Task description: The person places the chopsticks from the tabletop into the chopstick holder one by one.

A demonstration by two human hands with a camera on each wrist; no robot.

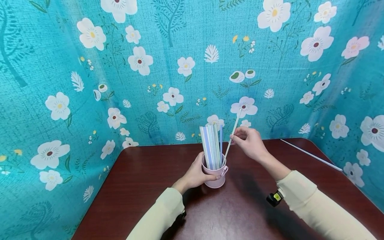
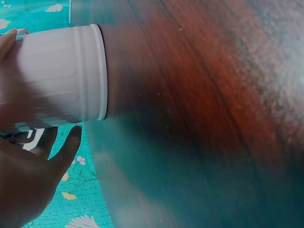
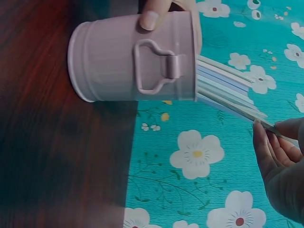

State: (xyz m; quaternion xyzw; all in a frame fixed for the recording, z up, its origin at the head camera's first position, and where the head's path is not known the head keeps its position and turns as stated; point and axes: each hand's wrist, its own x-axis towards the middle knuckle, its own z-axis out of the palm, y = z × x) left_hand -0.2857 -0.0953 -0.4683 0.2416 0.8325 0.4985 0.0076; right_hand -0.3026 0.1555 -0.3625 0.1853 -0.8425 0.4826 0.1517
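Observation:
A small pink bucket (image 1: 215, 181) stands upright on the table, with a looped lug (image 3: 154, 66) on its side. Long thin pastel strips (image 1: 211, 146) in white, blue and green lean out of it; paper or plastic, I cannot tell. My left hand (image 1: 195, 175) grips the bucket from the left, thumb across its front, the other fingers mostly hidden behind. Between thumb and fingertips my right hand (image 1: 249, 141) pinches a pale green strip (image 1: 234, 129), which slants up to the right. Its lower end is inside the bucket's rim.
Under the bucket is a dark red-brown wooden table (image 1: 144, 186). A long pale stick-like piece (image 1: 312, 155) lies slanting near its right back edge. Turquoise flowered cloth (image 1: 180, 83) hangs behind the table and along both sides.

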